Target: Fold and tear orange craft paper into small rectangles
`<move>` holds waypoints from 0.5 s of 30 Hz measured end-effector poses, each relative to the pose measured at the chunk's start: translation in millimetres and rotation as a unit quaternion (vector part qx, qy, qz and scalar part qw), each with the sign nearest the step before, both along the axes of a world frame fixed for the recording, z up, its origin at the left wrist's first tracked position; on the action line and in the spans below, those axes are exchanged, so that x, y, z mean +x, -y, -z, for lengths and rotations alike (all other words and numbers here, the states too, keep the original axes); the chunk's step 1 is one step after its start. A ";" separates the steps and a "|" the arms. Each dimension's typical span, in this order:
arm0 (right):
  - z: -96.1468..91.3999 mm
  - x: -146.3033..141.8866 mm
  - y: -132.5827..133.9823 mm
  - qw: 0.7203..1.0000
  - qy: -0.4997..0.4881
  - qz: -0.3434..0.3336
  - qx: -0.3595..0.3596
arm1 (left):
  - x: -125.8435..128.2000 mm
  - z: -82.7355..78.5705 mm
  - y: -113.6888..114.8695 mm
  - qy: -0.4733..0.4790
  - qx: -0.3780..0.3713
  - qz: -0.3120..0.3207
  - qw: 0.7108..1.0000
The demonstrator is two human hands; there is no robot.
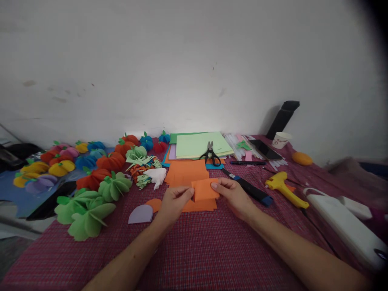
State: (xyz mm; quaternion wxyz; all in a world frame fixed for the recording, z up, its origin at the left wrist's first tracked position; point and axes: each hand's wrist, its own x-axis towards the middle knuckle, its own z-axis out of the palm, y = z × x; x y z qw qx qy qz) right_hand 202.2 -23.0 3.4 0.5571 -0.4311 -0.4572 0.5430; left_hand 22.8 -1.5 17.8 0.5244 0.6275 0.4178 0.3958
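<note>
A small rectangle of orange paper [206, 190] is held up between my two hands. My left hand [176, 202] pinches its left edge, while my right hand [233, 196] grips the right edge between thumb and fingers. Beneath and behind it lie larger orange sheets [186, 171] on the checked cloth. Left of my left hand rest a lilac half-round paper piece [141, 214] and an orange rounded piece [154, 205]. Black-handled scissors [209, 154] lie on a stack of coloured paper [198, 144] behind. A utility knife [253, 188] sits just beyond my right hand.
Many folded paper pumpkins [110, 162] and green paper shapes [89, 218] crowd the left side. Paper scraps [142, 171] lie near them. On the right are a yellow glue gun [286, 190], a white power strip [342, 222], a phone [265, 149], a paper cup [281, 140] and a pen [247, 163].
</note>
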 end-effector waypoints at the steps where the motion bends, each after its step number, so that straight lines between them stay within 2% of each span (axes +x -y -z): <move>1: 0.0 -0.1 0.3 1.000 0.003 -0.002 0.001 | 0.3 -1.0 0.4 -0.004 -0.002 0.001 1.000; 7: 0.8 0.1 0.6 1.000 0.020 -0.004 0.019 | -0.3 -4.8 0.9 0.011 0.013 0.014 1.000; 15: 0.4 0.8 0.1 0.998 0.049 0.008 0.030 | -0.8 -4.7 0.4 0.021 -0.003 0.045 0.999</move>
